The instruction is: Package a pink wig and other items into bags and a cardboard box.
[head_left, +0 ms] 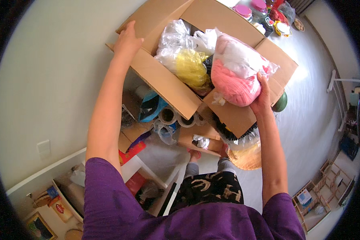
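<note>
A large open cardboard box (165,82) stands in front of me with its flaps spread outward. My left hand (128,42) grips the flaps at its left corner. With my right hand (263,97) I hold a clear plastic bag of pink, yarn-like material (235,75) by its lower right side, above the box's right part. A clear plastic bag (174,36), a white plastic bag (207,39) and a yellow plastic bag (192,67) lie inside the box. Something black shows between the yellow bag and the pink one; the rest of the contents is hidden.
Below the box are cardboard tubes (167,116), a smaller carton (198,135) and a woven basket (246,159). A green melon-like object (280,102) sits right of the box. Pink-lidded jars (243,12) stand beyond it. A wall (60,75) runs along the left.
</note>
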Available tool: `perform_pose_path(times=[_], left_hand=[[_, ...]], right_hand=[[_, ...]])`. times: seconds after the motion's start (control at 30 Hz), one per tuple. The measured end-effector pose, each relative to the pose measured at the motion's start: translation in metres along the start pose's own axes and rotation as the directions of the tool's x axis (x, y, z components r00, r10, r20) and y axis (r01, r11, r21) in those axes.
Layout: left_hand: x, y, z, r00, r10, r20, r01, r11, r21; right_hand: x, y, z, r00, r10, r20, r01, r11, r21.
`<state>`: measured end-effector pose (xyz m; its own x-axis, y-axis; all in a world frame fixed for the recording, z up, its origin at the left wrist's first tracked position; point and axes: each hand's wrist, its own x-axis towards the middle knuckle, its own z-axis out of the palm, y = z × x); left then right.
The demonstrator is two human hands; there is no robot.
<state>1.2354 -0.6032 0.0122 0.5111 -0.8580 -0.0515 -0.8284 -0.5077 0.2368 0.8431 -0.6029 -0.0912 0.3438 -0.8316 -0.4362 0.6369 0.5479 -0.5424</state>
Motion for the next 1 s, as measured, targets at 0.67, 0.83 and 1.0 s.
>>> perform_pose_path(times=[0.67, 0.83, 1.0], left_hand=[[0.006, -0.016, 0.008, 0.955, 0.143, -0.261, -0.123, 0.988, 0.091], [0.000, -0.026, 0.008, 0.939, 0.192, -0.286, -0.176, 0.981, 0.082], [0.006, -0.029, 0.010, 0.939, 0.182, -0.292, -0.186, 0.982, 0.012]], right_hand=[[0.145, 0.113, 0.035, 0.838, 0.283, 0.466, 0.467, -0.814, -0.346], [0.124, 0.100, 0.061, 0.852, -0.220, 0.476, 0.409, -0.288, -0.866], [0.143, 0.064, 0.074, 0.657, -0.641, 0.397, 0.197, -0.362, -0.911]])
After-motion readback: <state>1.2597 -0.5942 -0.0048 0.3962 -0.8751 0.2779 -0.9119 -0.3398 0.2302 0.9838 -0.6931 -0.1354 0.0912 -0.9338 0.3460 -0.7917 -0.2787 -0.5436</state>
